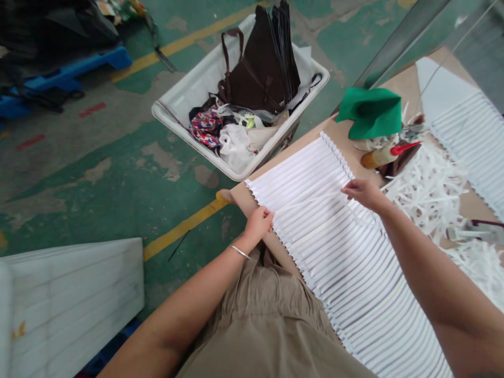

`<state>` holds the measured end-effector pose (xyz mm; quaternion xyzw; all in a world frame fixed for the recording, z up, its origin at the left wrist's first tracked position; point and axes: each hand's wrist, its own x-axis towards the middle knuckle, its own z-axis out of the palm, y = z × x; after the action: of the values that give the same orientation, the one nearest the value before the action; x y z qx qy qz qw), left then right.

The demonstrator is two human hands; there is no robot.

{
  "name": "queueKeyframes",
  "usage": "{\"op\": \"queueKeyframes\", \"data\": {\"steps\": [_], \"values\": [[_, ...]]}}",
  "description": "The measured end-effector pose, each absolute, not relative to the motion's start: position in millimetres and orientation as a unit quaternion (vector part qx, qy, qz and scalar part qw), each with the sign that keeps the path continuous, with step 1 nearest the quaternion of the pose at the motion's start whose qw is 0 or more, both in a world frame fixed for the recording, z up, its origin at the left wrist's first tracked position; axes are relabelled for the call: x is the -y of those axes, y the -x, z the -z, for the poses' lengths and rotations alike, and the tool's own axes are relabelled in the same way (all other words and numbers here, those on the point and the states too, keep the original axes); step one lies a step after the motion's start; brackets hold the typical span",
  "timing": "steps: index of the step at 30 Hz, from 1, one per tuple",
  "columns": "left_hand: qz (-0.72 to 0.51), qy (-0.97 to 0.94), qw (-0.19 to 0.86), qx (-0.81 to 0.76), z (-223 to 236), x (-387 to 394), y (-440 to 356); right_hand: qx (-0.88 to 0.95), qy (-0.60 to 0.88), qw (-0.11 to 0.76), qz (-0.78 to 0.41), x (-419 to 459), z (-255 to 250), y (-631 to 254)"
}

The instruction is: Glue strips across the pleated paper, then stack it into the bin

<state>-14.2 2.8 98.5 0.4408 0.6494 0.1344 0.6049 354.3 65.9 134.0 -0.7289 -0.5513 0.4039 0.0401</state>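
A long row of overlapping white folded strips (311, 168) lies on the brown table, its pieces stepped like shingles. Between my hands a thin white strip (307, 203) is stretched across the row. My left hand (260, 224), with a bracelet at its wrist, pinches one end at the near edge of the row. At the far edge, my right hand (365, 193) pinches the other end with thumb and fingers closed. To its right lies a heap of loose white strips (427, 184). A glue bottle (388, 155) with a red nozzle rests just beyond the hand.
Beyond the table's left corner stands a white bin (240, 170) holding dark bags and plastic. Green cloth (370, 111) lies by a metal post (401, 44). Another row of white pieces (468, 142) is at far right. A white container (79, 299) stands on the floor at lower left.
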Motion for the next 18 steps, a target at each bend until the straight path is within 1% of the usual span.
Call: {"op": "queueKeyframes", "data": {"steps": [3, 5, 12, 18], "values": [[-0.15, -0.43, 0.595, -0.662, -88.7, -6.0, 7.4, 0.56, 0.75, 0.027, -0.35, -84.5, -131.9, -358.5], [-0.148, -0.429, 0.584, -0.673, -83.0, -6.6, 4.3, 0.571, 0.749, 0.025, -0.336, -94.9, -129.4, -360.2], [-0.124, -0.461, 0.502, -0.721, -72.1, -4.6, -1.2, 0.561, 0.761, 0.042, -0.322, -114.9, -113.9, -369.6], [-0.124, -0.461, 0.498, -0.724, -65.8, -4.9, -4.2, 0.559, 0.76, 0.057, -0.327, -124.2, -102.5, -371.8]]}}
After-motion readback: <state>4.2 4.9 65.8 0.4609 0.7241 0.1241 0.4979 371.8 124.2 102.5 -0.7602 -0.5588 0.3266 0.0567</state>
